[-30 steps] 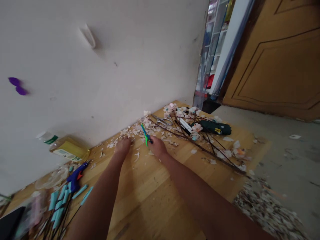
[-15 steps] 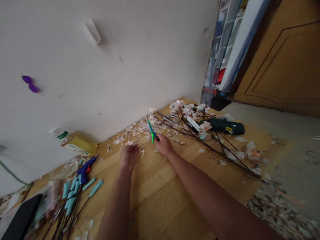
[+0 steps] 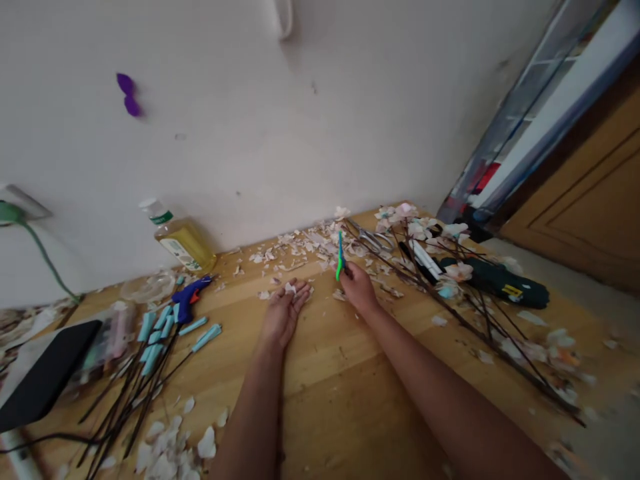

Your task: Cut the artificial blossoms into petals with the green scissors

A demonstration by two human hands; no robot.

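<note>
Jutting from right hand [image 3: 359, 287]: green scissors [image 3: 341, 263]

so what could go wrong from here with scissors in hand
The scissors in the right hand could nick the left hand if the two come together. The pale scrap on the open left palm might slip off among the loose scraps. The blue glue gun, close to the teal-tipped stems, might get knocked if they are moved.

Head camera looks forward (and down) at the hands [image 3: 284, 313].
</note>
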